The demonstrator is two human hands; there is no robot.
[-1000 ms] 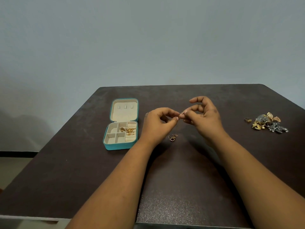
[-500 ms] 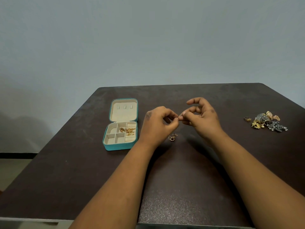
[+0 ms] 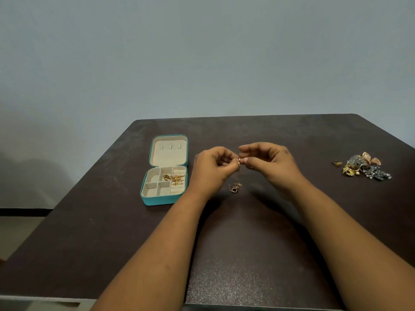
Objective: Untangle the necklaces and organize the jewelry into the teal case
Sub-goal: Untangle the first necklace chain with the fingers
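Both hands raised just above the counter's middle, fingertips meeting. Left hand (image 3: 213, 169) and right hand (image 3: 267, 162) each with thumb and forefinger pressed together in a pinch grip on one small gold piece (image 3: 239, 161), likely a clasp or ring on a fine chain; too small to tell which. Other fingers curled loosely.

Just below the hands, lying on the counter (image 3: 247, 243): a small tangle (image 3: 234, 188) of thin chain with a ring-shaped pendant, possibly joined to the pinched piece, though no link visible.

Toward the left edge: the teal case (image 3: 165, 199), open, lid laid back flat. Cream lining, several compartments. One gold chain (image 3: 174, 178) already inside, spread over the middle and right compartments. The remaining compartments bare.

Near the right edge, well apart from the hands: a pile (image 3: 365, 169) of mixed gold and silver jewelry, with a lone ring (image 3: 336, 162) just beside it on the left.

Judged progress: early. One chain stored, one being worked loose, the whole pile not yet sorted into the case.
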